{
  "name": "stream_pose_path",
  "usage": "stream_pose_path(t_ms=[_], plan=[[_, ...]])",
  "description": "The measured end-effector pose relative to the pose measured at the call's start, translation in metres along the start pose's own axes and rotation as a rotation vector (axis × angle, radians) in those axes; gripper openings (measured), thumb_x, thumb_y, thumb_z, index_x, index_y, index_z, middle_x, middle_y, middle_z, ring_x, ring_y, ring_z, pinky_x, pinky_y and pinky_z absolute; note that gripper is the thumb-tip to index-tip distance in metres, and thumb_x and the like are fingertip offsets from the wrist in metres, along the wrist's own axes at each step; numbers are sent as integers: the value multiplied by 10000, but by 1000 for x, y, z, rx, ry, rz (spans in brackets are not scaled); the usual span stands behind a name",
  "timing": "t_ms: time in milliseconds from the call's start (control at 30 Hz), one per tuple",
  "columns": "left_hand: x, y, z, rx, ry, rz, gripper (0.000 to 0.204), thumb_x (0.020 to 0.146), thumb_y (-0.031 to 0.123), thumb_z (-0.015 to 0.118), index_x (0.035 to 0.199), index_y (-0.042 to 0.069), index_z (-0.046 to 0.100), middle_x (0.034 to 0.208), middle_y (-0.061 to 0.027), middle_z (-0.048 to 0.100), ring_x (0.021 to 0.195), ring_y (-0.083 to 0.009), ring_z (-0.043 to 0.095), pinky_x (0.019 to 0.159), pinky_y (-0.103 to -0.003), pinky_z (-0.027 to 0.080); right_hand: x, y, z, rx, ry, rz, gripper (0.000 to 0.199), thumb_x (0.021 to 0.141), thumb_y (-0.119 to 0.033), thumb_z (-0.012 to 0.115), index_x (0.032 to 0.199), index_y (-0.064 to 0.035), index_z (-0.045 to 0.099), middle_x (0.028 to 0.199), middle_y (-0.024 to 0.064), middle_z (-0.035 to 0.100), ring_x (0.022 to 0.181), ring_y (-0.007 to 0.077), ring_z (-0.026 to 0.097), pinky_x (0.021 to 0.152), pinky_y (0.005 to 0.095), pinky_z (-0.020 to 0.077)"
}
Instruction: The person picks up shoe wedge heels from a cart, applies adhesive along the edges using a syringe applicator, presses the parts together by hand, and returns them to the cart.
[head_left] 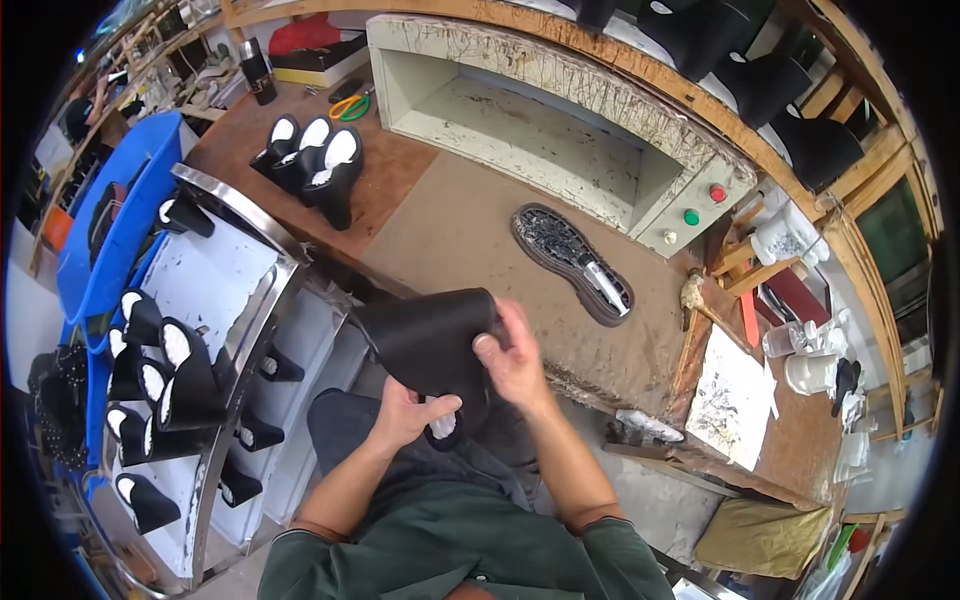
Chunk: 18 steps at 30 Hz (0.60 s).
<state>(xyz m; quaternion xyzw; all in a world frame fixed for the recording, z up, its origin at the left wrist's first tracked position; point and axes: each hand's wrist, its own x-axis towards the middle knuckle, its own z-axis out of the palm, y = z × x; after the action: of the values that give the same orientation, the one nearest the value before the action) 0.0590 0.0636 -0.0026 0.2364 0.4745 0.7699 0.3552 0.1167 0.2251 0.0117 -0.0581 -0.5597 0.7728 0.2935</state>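
Observation:
Over my lap, just off the bench's front edge, I hold a black shoe upper [425, 330] with a smooth, wide side facing up. My left hand [405, 415] grips its lower end, thumb across it, beside a small white patch. My right hand [515, 355] is closed round its right edge, with the thumb on top and some fingers hidden behind. A dark shoe sole [560, 250] lies on the bench beyond my right hand, hollow side up, with a shiny silver-white piece in its narrower end.
Several black uppers with white bottoms stand on the bench [335, 180] and the metal rack [195, 390] at left. A pale open-fronted box [520, 120] with red and green buttons [691, 217] lines the back. Scissors [350, 107] lie far left; a hammer [692, 293] rests right.

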Motion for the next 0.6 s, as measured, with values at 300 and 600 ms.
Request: stream_pose_path(t_ms=[300, 600], plan=[[39, -71, -89, 859, 249, 199, 655, 605, 158, 793, 1178, -7, 521, 1197, -171, 503, 1092, -331, 493, 947, -403, 396, 43, -42, -136, -1951, 141, 120, 492, 809, -346, 642, 1189, -44, 560, 996, 179, 572, 942, 355, 557, 801, 453, 437], [39, -90, -96, 836, 220, 37, 654, 624, 174, 785, 1206, 10, 536, 1222, -160, 523, 1136, -366, 456, 962, -447, 356, 56, -71, -125, -1821, -10, 285, 481, 774, -243, 684, 1199, -66, 544, 1018, 177, 575, 862, 375, 589, 726, 420, 478]])
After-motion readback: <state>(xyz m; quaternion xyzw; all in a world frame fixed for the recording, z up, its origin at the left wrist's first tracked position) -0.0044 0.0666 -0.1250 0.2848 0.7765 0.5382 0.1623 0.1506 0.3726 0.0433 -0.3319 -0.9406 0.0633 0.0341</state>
